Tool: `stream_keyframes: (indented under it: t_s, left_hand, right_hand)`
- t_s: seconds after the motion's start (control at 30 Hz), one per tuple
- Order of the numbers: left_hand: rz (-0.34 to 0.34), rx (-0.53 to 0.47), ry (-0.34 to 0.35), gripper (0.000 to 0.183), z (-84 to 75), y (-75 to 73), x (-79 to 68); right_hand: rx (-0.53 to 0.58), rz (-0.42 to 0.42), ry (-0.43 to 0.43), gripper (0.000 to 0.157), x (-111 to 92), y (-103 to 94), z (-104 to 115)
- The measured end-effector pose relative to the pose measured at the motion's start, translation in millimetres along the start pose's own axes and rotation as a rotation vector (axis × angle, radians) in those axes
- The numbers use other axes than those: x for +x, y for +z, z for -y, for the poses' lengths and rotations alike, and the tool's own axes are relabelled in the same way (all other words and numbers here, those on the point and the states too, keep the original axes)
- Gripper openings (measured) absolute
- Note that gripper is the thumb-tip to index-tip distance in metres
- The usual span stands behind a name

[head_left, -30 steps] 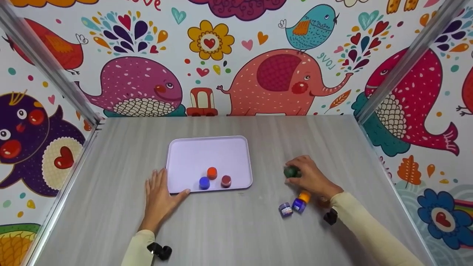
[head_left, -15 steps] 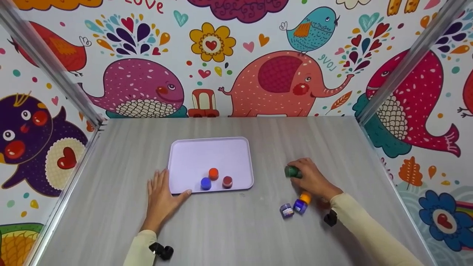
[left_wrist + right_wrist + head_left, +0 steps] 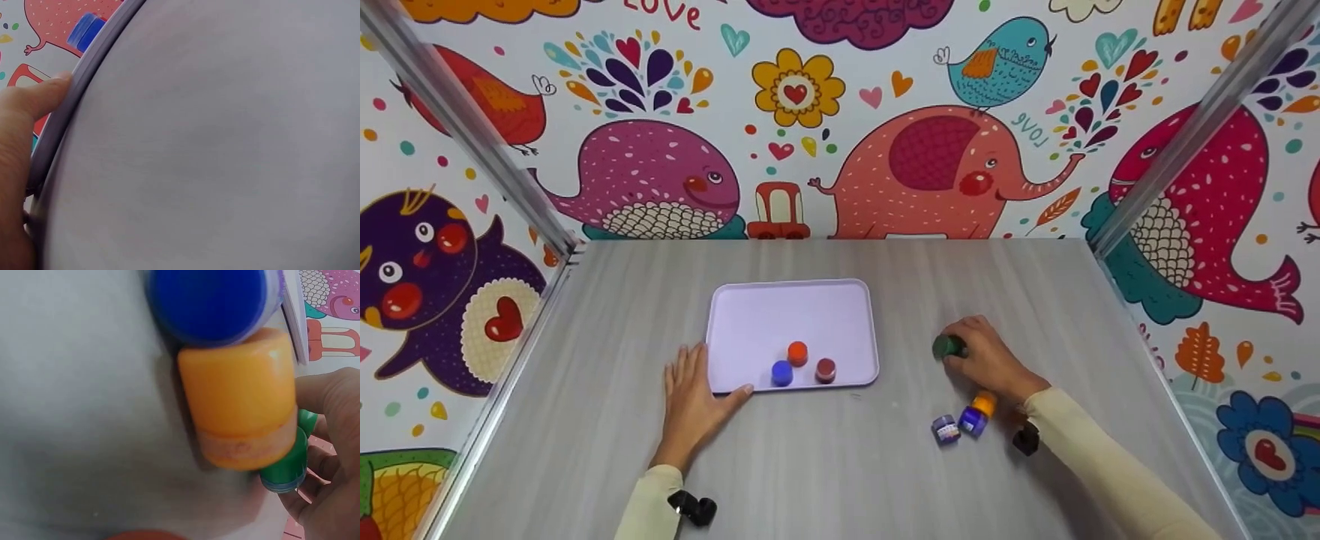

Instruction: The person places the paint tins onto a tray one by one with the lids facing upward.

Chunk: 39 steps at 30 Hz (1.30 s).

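Note:
My right hand (image 3: pixel 990 364) grips a green paint jar (image 3: pixel 947 346) just over the table, to the right of the lilac tray (image 3: pixel 791 315). In the right wrist view, fingers curl round the green jar (image 3: pixel 287 467), and another bit of green shows behind it. My left hand (image 3: pixel 694 401) rests at the tray's near left corner, fingers straight along the side. Its thumb (image 3: pixel 50 93) lies on the rim in the left wrist view. On the tray stand a blue jar (image 3: pixel 782 373), an orange-red jar (image 3: pixel 797 353) and a dark red jar (image 3: pixel 826 370).
Close below my right hand lie an orange jar (image 3: pixel 983 403), a blue-purple jar (image 3: pixel 973 421) and a purple jar with a label (image 3: pixel 946 430). A brown-red jar (image 3: pixel 1017 418) is partly covered by the right wrist. Printed walls with metal corner posts enclose the table.
My right hand has shifted slightly left with the green jar, which has turned a little in the fingers. My left hand stays at the tray. The head view has drifted slightly.

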<state>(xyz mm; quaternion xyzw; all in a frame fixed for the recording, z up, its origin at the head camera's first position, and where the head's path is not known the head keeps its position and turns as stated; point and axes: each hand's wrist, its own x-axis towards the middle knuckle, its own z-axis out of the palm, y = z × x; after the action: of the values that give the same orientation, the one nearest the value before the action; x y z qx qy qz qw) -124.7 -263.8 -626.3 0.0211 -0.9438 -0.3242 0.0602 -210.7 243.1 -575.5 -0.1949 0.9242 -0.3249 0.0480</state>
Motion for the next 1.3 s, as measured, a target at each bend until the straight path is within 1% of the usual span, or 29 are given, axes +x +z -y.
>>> stream_keyframes:
  t_s: [0.13,0.4,0.67,0.8,1.0,1.23,1.3]
  left_hand:
    - [-0.008,-0.005,0.006,0.120,0.1,-0.1,0.8]
    - [-0.002,-0.002,0.002,0.119,0.3,-0.2,-0.7]
    - [-0.034,0.014,0.022,0.119,0.0,-0.9,-1.1]
    - [-0.016,0.000,0.009,0.120,-0.5,0.1,-0.6]
    - [-0.001,0.001,-0.003,0.121,0.8,0.7,-0.2]
    - [-0.004,-0.001,-0.004,0.121,0.2,0.7,1.0]
    - [-0.004,0.000,-0.006,0.121,-0.1,1.1,1.4]
  right_hand:
    - [0.002,-0.019,-0.039,0.031,5.1,2.0,5.9]
    - [0.035,0.019,-0.025,0.032,15.0,10.0,23.5]
    - [0.042,0.050,-0.033,0.034,26.3,22.6,37.3]
    - [0.051,0.053,-0.035,0.034,30.9,27.4,43.0]
    - [0.063,0.039,-0.074,0.035,39.8,36.8,53.1]
    - [0.108,0.060,-0.051,0.035,49.4,46.1,65.7]
    - [0.116,0.063,-0.056,0.035,51.8,48.4,68.4]
